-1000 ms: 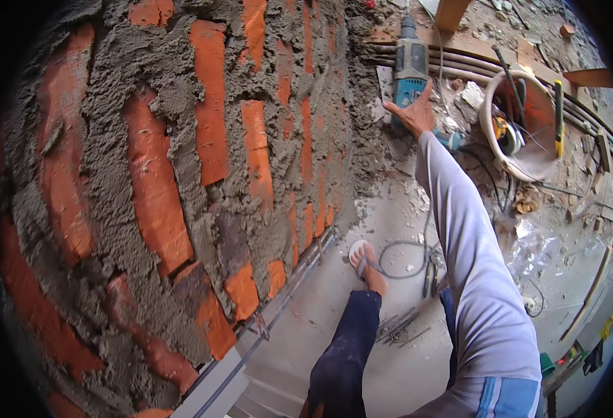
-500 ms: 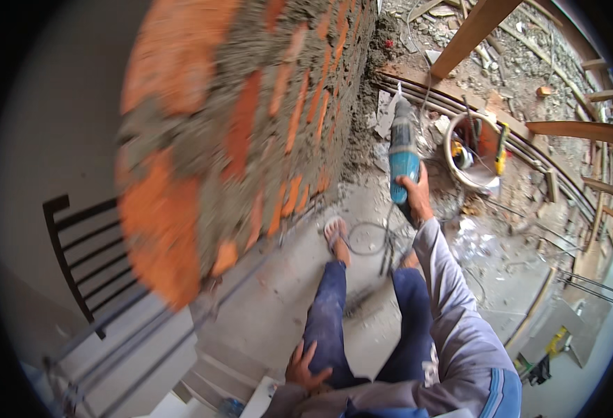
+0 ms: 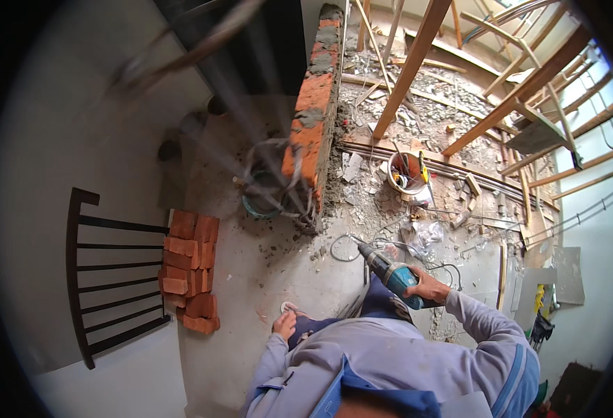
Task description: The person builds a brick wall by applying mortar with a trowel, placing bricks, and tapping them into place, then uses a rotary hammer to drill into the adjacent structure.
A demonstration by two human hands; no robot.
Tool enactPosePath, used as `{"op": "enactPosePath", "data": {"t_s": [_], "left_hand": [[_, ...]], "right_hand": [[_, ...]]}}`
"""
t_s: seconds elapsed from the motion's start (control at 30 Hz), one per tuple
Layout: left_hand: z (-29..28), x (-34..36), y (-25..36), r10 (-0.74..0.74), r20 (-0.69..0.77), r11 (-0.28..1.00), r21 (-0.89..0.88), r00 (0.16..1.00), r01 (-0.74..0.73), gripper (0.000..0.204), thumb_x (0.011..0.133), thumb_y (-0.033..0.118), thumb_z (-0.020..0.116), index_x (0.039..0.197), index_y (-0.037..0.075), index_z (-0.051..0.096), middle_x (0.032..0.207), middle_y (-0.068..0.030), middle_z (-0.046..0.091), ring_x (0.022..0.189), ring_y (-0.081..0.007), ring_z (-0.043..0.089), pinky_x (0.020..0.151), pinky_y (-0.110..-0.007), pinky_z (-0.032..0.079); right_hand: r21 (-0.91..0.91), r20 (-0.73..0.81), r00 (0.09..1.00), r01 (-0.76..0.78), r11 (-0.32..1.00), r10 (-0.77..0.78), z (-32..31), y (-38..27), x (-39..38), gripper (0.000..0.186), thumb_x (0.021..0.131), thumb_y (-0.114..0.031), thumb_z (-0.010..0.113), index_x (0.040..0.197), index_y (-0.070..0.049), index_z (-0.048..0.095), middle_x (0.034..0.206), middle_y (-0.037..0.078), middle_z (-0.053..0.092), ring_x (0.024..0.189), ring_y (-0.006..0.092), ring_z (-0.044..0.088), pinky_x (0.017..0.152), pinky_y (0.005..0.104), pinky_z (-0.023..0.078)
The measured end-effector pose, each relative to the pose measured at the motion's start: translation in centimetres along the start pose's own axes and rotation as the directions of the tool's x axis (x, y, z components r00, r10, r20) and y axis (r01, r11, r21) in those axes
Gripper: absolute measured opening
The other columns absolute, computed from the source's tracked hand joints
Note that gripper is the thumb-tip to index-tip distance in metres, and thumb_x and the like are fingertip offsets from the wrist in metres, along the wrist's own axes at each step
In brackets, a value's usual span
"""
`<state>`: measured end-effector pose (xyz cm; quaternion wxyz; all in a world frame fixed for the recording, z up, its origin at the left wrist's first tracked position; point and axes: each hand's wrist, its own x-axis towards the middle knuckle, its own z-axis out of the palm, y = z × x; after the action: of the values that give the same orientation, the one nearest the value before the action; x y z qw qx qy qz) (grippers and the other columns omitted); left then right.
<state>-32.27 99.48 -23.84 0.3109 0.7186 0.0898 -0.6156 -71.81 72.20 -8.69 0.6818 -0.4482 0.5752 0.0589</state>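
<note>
A teal and black power drill is in my right hand, which wraps round its grip in front of my body. Its dark nose points up and to the left, over the floor. My left hand hangs low beside my left thigh with its fingers curled in; whether anything is inside them is hidden. Past the drill, a grey cable lies in loops on the floor. Beyond that stands a part-built brick wall with mortar smeared on its courses.
A bucket of tools sits among rubble right of the wall. Wooden props rise behind it. Left of the wall is a teal-rimmed tub. Stacked bricks stand beside a dark railing. Crumpled clear plastic lies near the drill.
My view has swung back from the wall. The drill, still in my right hand, has come closer to my body and tilted left. My left hand has left my lap and its fingers have curled.
</note>
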Motion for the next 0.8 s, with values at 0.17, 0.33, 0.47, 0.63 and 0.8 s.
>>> {"op": "enactPosePath", "data": {"t_s": [0.17,0.33,0.47,0.63,0.8], "left_hand": [[-3.7,-4.7,8.1,-0.021,0.321,0.992,-0.114,0.947,0.061,0.06,0.091,0.046,0.06,0.131,0.003,0.047,0.128,-0.0137,0.058,0.118,-0.0263,0.055,0.099,-0.041,0.043],[-5.5,-7.8,13.3,0.0,0.86,0.93,-0.187,0.511,0.315,0.071,0.081,0.056,0.067,0.131,0.009,0.048,0.127,-0.0135,0.057,0.12,-0.0267,0.053,0.101,-0.043,0.044],[-3.5,-14.3,20.2,0.452,0.448,0.821,-0.548,0.772,-0.163,0.067,0.079,0.052,0.07,0.127,0.009,0.051,0.121,-0.0092,0.06,0.116,-0.0279,0.055,0.103,-0.046,0.042],[-5.6,-9.9,29.9,0.289,0.474,0.855,-0.519,0.832,-0.001,0.064,0.078,0.046,0.075,0.123,0.007,0.052,0.112,-0.0105,0.063,0.104,-0.0282,0.061,0.095,-0.045,0.048],[-6.3,-7.8,40.8,0.256,0.575,0.908,-0.42,0.777,0.011,0.054,0.08,0.038,0.071,0.118,0.004,0.055,0.106,-0.014,0.065,0.095,-0.0291,0.064,0.091,-0.044,0.051]], "right_hand": [[0.011,0.09,0.994,0.063,0.998,-0.063,10.3,-3.2,-6.5,0.1,0.059,-0.027,0.077,0.145,-0.003,0.032,0.132,0.019,0.048,0.119,0.0276,0.049,0.1,0.0343,0.04],[-0.053,0.238,0.935,0.281,0.958,-0.261,21.5,-12.1,-7.0,0.105,0.059,-0.033,0.077,0.147,-0.003,0.028,0.137,0.021,0.044,0.126,0.0326,0.044,0.107,0.0347,0.033],[-0.04,0.182,0.862,0.487,0.872,-0.473,27.7,-18.5,-3.7,0.106,0.059,-0.036,0.075,0.147,-0.003,0.026,0.136,0.022,0.045,0.125,0.0319,0.045,0.107,0.0341,0.033],[0.059,0.071,0.858,0.505,0.861,-0.508,32.4,-26.1,0.8,0.109,0.062,-0.039,0.075,0.148,0.002,0.021,0.139,0.024,0.041,0.13,0.0328,0.04,0.109,0.0351,0.031],[0.025,-0.065,0.886,0.462,0.887,-0.459,32.5,-32.8,4.0,0.112,0.066,-0.047,0.073,0.15,-0.001,0.014,0.136,0.028,0.044,0.126,0.0372,0.046,0.104,0.0374,0.037]]}}
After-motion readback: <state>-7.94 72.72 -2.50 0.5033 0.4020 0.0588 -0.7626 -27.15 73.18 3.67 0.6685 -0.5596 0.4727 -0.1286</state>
